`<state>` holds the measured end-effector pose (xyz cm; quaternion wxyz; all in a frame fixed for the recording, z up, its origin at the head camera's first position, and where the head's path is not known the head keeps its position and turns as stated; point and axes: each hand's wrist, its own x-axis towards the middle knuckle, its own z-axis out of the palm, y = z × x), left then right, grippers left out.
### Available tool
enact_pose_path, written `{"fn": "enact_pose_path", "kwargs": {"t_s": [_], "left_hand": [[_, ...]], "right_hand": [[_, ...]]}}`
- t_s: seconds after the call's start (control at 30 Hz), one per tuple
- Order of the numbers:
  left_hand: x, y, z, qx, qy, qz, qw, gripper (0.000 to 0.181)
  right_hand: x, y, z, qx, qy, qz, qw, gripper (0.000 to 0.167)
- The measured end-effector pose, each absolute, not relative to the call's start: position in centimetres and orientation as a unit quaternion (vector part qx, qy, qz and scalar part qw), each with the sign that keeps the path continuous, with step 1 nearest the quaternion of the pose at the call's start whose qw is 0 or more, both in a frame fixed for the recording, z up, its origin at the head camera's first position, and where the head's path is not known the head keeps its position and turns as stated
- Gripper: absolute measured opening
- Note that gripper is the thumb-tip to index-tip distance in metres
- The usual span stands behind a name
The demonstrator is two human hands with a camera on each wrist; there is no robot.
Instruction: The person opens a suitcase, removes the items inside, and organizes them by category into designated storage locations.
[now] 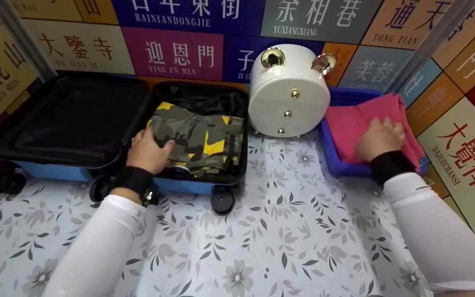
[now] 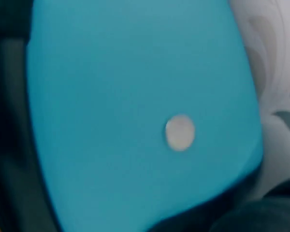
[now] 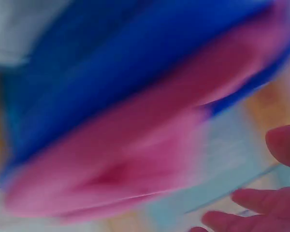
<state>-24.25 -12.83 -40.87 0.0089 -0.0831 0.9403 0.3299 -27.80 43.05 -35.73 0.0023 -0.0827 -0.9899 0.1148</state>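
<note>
Folded camouflage clothing (image 1: 196, 136) in grey, black and yellow lies in the right half of an open blue suitcase (image 1: 188, 185). At the left edge of that half is my left hand (image 1: 149, 150), fingers spread beside the cloth; contact cannot be told. The left wrist view shows only the suitcase's blue shell (image 2: 111, 106). A folded pink cloth (image 1: 357, 119) lies in a blue basket (image 1: 331, 154) on the right. My right hand (image 1: 379, 138) is over the pink cloth in the head view; in the right wrist view its fingers (image 3: 256, 212) are spread apart from the blurred cloth (image 3: 150, 145).
Between suitcase and basket stands a white rounded cabinet (image 1: 289, 103) with gold ears and knobs. The suitcase's other half (image 1: 76, 119), covered in black, lies at the left. Panels with lettering (image 1: 175, 53) rise behind; a floral sheet (image 1: 237, 247) covers the surface in front.
</note>
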Motion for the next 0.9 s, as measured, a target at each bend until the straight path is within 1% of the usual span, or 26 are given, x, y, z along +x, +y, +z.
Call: {"fn": "enact_pose_path", "kwargs": {"t_s": [0.07,0.13,0.27,0.4,0.5,0.63,0.9], "left_hand": [[-24.4,-13.3,-40.7,-0.088,0.939,0.332,0.02,0.087],[-24.5,-13.7,-40.5,-0.089,0.938,0.333,0.025,0.088],[-24.6,-13.9,-40.1,-0.091,0.94,0.327,0.031,0.088],[-24.7,-13.8,-39.9,-0.096,0.939,0.326,0.048,0.089],[-24.7,-13.8,-40.0,-0.099,0.938,0.326,0.061,0.088],[-25.0,-13.8,-40.3,-0.103,0.938,0.323,0.079,0.086],[-25.6,-14.3,-40.8,-0.1,0.942,0.296,0.121,0.086]], "right_hand": [[-27.0,38.7,-35.5,-0.038,-0.988,0.145,0.019,0.06],[-26.0,34.4,-35.4,0.008,-0.981,0.194,0.01,0.053],[-24.5,26.8,-35.8,0.075,-0.954,0.289,-0.032,0.051],[-24.1,20.9,-36.9,0.111,-0.93,0.347,-0.051,0.052],[-24.4,17.6,-37.8,0.106,-0.912,0.388,-0.083,0.057],[-25.2,14.7,-38.6,0.069,-0.895,0.422,-0.129,0.068],[-27.0,12.3,-39.4,-0.04,-0.836,0.501,-0.222,0.089]]}}
